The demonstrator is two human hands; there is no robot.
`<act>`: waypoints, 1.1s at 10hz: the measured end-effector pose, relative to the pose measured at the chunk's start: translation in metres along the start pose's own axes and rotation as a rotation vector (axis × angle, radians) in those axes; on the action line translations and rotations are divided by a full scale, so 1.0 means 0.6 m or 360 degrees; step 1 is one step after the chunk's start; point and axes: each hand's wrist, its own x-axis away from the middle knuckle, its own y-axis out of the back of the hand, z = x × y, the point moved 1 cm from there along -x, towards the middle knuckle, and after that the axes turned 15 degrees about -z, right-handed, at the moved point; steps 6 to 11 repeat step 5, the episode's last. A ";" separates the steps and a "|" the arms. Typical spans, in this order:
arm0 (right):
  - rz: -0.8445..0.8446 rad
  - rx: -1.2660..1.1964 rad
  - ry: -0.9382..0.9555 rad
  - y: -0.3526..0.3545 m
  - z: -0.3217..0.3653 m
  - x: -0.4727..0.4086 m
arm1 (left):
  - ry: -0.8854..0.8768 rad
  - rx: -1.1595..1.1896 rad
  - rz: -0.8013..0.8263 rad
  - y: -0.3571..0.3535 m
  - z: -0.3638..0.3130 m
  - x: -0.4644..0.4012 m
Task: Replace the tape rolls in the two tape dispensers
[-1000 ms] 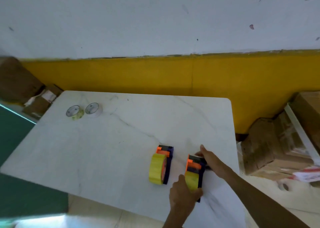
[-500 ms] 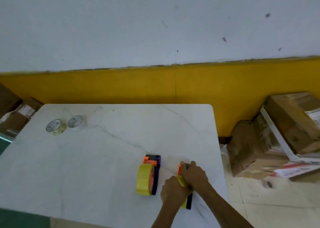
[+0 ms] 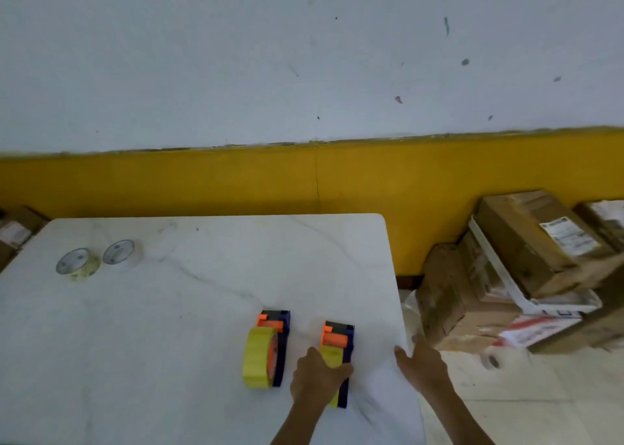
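Note:
Two blue-and-orange tape dispensers stand side by side near the table's front right. The left dispenser (image 3: 270, 350) holds a yellow roll. My left hand (image 3: 317, 377) is closed around the yellow roll of the right dispenser (image 3: 339, 343). My right hand (image 3: 422, 365) rests open at the table's right edge, holding nothing, a hand's width from that dispenser. Two clear tape rolls lie flat at the far left: one yellowish (image 3: 77, 264), one whitish (image 3: 121, 256).
The white marble table (image 3: 202, 309) ends just right of my right hand. Stacked cardboard boxes (image 3: 513, 269) sit on the floor to the right, more boxes (image 3: 13, 232) at far left. A yellow-and-white wall stands behind.
My right hand has let go of the right dispenser and moved to the table's right edge. My left hand stays on that dispenser's roll. The camera has shifted.

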 end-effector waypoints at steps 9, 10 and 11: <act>0.0032 -0.0148 0.0913 0.108 0.281 0.139 | -0.0435 0.0100 -0.0766 0.368 0.029 -0.040; 0.0032 -0.0148 0.0913 0.108 0.281 0.139 | -0.0435 0.0100 -0.0766 0.368 0.029 -0.040; 0.0032 -0.0148 0.0913 0.108 0.281 0.139 | -0.0435 0.0100 -0.0766 0.368 0.029 -0.040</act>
